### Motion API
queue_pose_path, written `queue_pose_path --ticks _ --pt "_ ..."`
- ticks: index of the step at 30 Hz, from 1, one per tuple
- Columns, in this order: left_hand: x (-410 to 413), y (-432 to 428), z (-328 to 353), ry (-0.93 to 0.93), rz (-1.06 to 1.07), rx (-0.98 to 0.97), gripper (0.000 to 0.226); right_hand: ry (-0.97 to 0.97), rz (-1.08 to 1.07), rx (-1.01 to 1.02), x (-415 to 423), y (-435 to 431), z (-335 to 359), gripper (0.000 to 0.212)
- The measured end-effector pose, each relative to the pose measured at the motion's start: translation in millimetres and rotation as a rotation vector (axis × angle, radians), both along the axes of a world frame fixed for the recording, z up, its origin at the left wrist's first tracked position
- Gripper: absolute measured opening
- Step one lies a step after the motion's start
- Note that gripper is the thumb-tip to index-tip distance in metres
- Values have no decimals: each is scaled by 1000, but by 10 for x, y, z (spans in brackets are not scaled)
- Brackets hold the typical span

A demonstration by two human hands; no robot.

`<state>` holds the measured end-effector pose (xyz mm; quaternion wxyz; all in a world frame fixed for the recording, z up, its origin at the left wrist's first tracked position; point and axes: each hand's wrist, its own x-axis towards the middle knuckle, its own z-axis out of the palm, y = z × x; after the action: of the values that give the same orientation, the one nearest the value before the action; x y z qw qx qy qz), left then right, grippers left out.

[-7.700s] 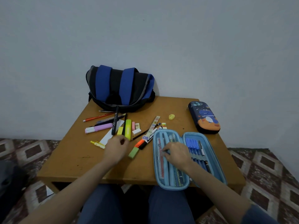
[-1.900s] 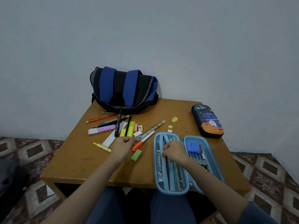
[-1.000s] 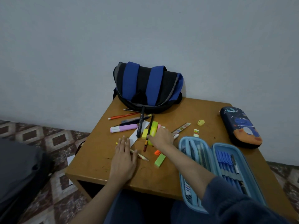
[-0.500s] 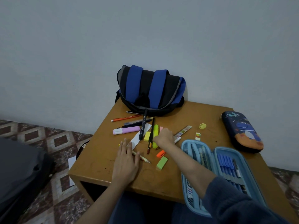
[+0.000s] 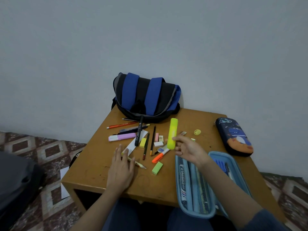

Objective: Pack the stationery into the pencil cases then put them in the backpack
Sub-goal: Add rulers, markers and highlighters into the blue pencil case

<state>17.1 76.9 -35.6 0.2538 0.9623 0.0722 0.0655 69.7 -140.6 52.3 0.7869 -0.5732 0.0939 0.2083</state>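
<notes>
Pinching the yellow highlighter point(image 5: 172, 133) near its lower end, the right hand point(image 5: 188, 151) held it lifted off the tabletop point(image 5: 93, 167), just beyond the open light-blue pencil case point(image 5: 198, 214) lying under that forearm. The left hand point(image 5: 120, 170) lay flat, fingers straight, resting on a yellowish pen point(image 5: 137, 163) and gripping nothing. Packing seemed mid-way: a pink marker point(image 5: 122, 136) and green eraser point(image 5: 157, 167) lay loose between and beyond the hands. Next, the highlighter likely needed drawing back and laying lengthwise in a free slot; the backpack point(image 5: 146, 97) sat farthest away.
</notes>
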Motion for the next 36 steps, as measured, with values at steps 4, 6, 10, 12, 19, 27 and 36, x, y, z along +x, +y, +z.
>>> queue_pose_path --ticks 4,6,10,12,19,27,36 --pt "-27 -6 43 -17 -22 -14 51 -107 60 -90 -136 -270 31 15" --pt "-29 -1 61 -59 -31 -28 48 -122 38 -182 -176 -391 9 15" --pt "-33 -53 55 -112 -69 -14 43 -101 -25 -239 -212 -614 -86 18" --pt "-59 -177 82 -138 -84 -47 39 -116 -68 -295 -255 -694 -106 20" --pt "-212 -944 310 -55 -323 -103 18 -259 -200 -584 -340 -844 -135 15" --pt "-325 -1387 329 186 -401 -48 28 -229 -85 -696 -360 -820 -178 17" --pt "-279 -1261 323 192 -473 -198 14 -192 175 -804 -385 -711 -250 48"
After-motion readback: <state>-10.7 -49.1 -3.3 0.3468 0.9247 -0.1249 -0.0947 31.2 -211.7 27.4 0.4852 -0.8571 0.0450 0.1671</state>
